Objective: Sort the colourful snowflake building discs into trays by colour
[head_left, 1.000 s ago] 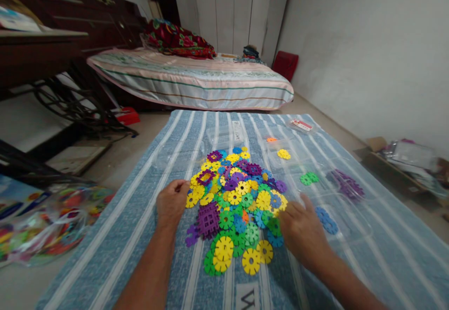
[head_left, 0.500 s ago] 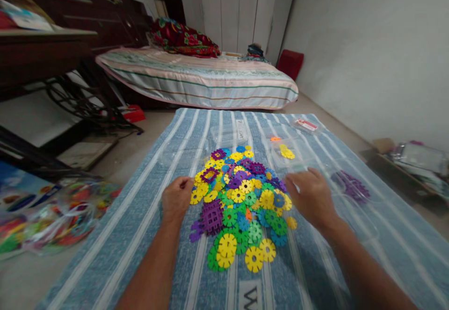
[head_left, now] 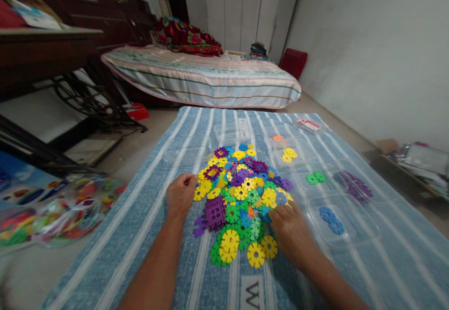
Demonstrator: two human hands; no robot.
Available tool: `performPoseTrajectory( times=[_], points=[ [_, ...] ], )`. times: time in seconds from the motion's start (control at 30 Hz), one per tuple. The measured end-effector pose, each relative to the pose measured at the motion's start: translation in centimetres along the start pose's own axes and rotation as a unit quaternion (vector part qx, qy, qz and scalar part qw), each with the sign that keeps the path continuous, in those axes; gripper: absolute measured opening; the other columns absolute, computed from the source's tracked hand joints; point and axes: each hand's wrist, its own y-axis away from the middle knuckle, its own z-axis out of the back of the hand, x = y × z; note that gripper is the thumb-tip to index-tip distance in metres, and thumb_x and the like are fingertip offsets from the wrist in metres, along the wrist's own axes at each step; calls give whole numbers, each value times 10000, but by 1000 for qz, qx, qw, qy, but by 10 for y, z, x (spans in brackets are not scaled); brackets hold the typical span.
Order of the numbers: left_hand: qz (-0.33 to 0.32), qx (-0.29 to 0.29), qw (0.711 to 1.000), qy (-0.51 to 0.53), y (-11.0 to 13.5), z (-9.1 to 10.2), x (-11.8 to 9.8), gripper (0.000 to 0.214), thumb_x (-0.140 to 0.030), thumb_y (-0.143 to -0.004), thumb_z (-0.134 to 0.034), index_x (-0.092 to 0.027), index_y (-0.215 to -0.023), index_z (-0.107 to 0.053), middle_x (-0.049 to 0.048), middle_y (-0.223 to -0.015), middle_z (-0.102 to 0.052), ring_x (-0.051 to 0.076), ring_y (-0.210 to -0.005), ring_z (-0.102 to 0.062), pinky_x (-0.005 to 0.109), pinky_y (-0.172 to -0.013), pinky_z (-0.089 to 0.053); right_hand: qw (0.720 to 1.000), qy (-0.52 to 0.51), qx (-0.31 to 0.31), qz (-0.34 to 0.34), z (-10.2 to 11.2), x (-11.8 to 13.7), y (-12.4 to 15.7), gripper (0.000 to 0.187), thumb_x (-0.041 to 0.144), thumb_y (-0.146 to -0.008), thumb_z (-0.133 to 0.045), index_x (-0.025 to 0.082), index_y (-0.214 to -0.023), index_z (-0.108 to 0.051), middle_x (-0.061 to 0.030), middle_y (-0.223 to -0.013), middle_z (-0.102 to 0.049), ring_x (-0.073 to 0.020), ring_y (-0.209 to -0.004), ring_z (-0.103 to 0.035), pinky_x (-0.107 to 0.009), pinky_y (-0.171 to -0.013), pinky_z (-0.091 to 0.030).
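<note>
Right hand [head_left: 289, 221] is down closer to the table's [head_left: 140, 216] near edge, against the right flank of the disc pile [head_left: 252, 197], mid-table. Left hand [head_left: 180, 195] at its left. Can't tell either grip. Best: pinch singles by the rim, neighbours undisturbed.

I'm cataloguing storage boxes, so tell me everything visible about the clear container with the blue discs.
The clear container looks like thin, see-through plastic, shallow with rounded corners. It rests flat on the striped cloth, to the right of the right hand, which appears not to touch it. Inside, overlapping blue discs with notched edges lie toward its left. Its faint walls make the exact outline hard to tell.
</note>
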Motion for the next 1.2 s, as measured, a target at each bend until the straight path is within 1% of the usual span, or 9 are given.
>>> performPoseTrajectory(
  times=[0.1,0.33,0.53,0.6,0.67,0.77,0.87,1.0,1.2],
  points=[
    [0,5,1000,0,1,1,0,286,-426,-735,-492,-204,-759,-670,1,-721,-694,160,-676,-623,233,-653,-465,999,-5,-21,26,-4,-5,2,143,73,-776,-574,206,-725,-587,-15,-721,-597,-190,-746,-510,-348,-867,-336],
    [-5,5,1000,0,0,-1,1,303,-434,-739,-485,-197,-773,-670,10,-734,-695,165,-684,-627,240,-653,-463,996,-30,-65,59,-4,-9,5,217,21,-770,-493,207,-704,-584,-13,-678,-576,-172,-696,-497,-326,-856,-363],
    [-15,3,1000,-6,0,0,2,307,-432,-736,-480,-194,-766,-671,11,-732,-692,163,-689,-622,241,-658,-458,985,-45,-142,83,16,-31,-5,241,54,-841,-431,175,-806,-637,-28,-702,-606,-164,-722,-523,-330,-903,-387],
    [-18,3,1000,-3,0,0,2,311,-436,-738,-475,-196,-766,-671,10,-734,-692,162,-688,-621,240,-656,-458,982,-8,-176,60,28,-50,-12,245,75,-865,-416,166,-861,-643,-37,-741,-633,-163,-752,-540,-349,-940,-372],
    [-17,4,1000,-2,0,0,1,311,-438,-738,-475,-199,-768,-671,10,-738,-693,163,-688,-621,241,-657,-459,974,58,-218,-6,41,-69,-18,209,121,-879,-437,162,-877,-642,-51,-778,-652,-174,-781,-553,-385,-959,-356],
    [-8,5,1000,-1,0,-1,1,304,-438,-738,-476,-205,-771,-668,11,-743,-696,166,-691,-622,242,-658,-461,956,111,-259,-83,51,-80,-22,150,193,-877,-490,158,-884,-635,-70,-829,-670,-191,-818,-572,-409,-951,-351],
    [-1,10,1000,3,0,-2,2,304,-437,-742,-472,-201,-776,-661,14,-746,-693,165,-692,-623,239,-654,-461,974,42,-218,-40,44,-62,-17,143,193,-884,-485,181,-862,-625,-46,-824,-670,-175,-829,-583,-392,-965,-337],
    [-7,9,1000,-5,0,-2,3,293,-434,-741,-477,-206,-774,-660,7,-752,-695,162,-702,-623,237,-673,-463,991,-45,-125,-2,19,-21,-5,95,224,-866,-526,206,-848,-617,-32,-854,-660,-179,-892,-575,-387,-984,-314],
    [-10,4,1000,0,-1,-2,3,304,-438,-738,-476,-202,-766,-666,4,-731,-691,159,-689,-624,234,-655,-459,997,-19,-69,-6,-6,8,3,60,251,-795,-632,201,-814,-605,-54,-888,-641,-242,-1019,-537,-458,-1031,-273]
  ],
)
